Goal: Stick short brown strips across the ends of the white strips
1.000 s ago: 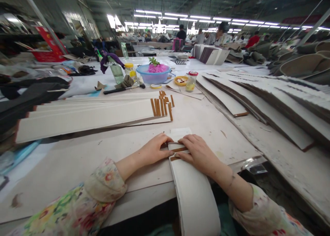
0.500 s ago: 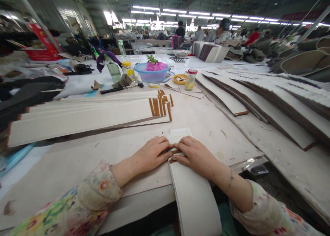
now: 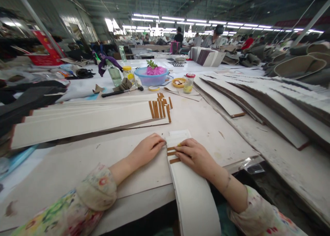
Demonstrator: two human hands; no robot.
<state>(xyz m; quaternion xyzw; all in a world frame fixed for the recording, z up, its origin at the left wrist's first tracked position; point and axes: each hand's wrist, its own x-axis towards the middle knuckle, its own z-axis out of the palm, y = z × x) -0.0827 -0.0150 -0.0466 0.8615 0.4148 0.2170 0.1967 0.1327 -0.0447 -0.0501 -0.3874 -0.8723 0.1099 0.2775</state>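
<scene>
A stack of long white strips (image 3: pixel 192 191) hangs over the table's near edge toward me, its far end lying on the table. Brown edge bands (image 3: pixel 172 154) show in steps at that end. My right hand (image 3: pixel 196 156) lies flat on the stack, fingertips pressing the brown bands. My left hand (image 3: pixel 146 149) rests on the table just left of the stack, fingers curled, fingertips at the strips' edge. Neither hand grips anything.
More long white strips (image 3: pixel 82 121) with brown ends (image 3: pixel 160 108) lie fanned out beyond my hands. Further strips (image 3: pixel 260 109) spread along the right. A blue bowl (image 3: pixel 151 76), jars (image 3: pixel 188 83), a brush (image 3: pixel 121 90) and dark material (image 3: pixel 28 98) stand farther back. Other people work in the distance.
My left hand has slid left off the stack's end, uncovering three stepped brown bands. My right hand stays pressed on the strips.
</scene>
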